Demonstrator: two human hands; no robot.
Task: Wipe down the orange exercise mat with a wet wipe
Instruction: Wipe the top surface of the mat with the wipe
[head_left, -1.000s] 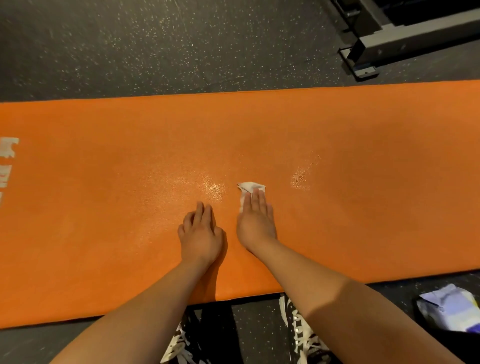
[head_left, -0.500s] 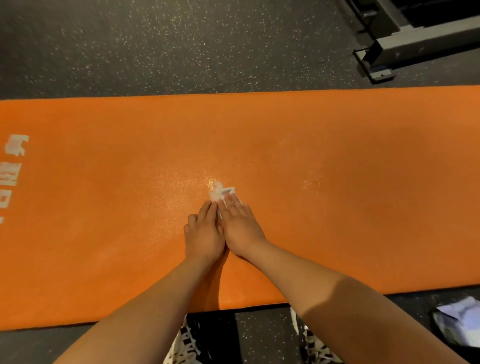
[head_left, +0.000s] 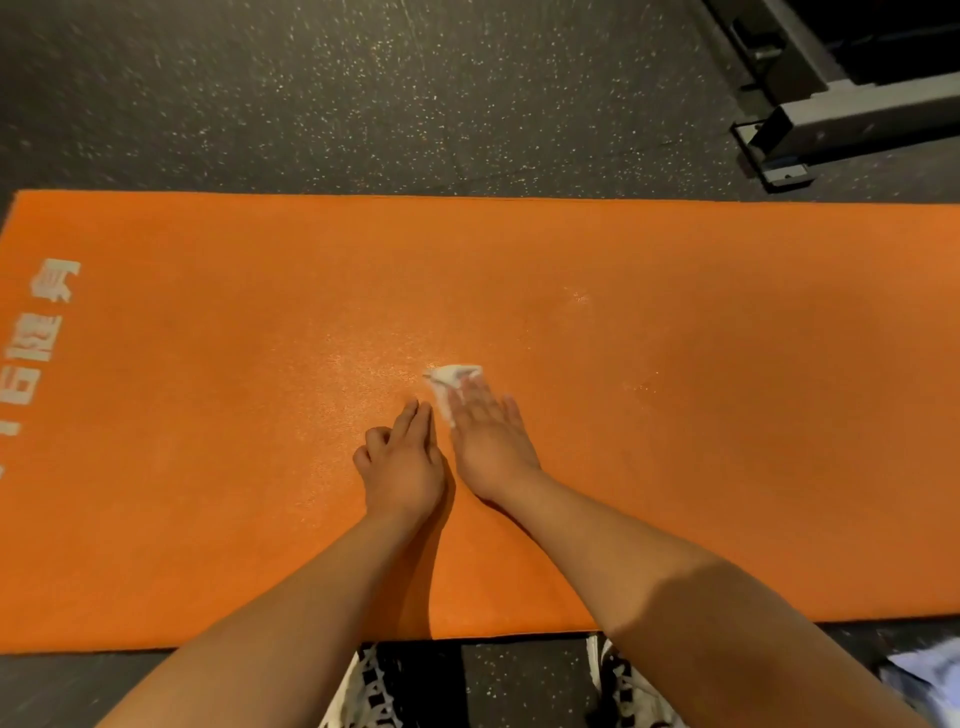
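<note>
The orange exercise mat lies across the dark speckled floor, with white lettering near its left end. My right hand lies flat with straight fingers pressing a small white wet wipe onto the middle of the mat; the wipe sticks out past my fingertips. My left hand rests on the mat just left of it, its outer fingers curled under, holding nothing. Damp shiny patches show on the mat to the left and right of the wipe.
A grey metal equipment base stands on the floor beyond the mat at the top right. A white and blue packet lies on the floor at the bottom right. My black-and-white shoes are at the mat's near edge.
My right hand slid the wipe left until it met my left hand, then back a little to the right. The view has shifted, showing more of the mat's left end.
</note>
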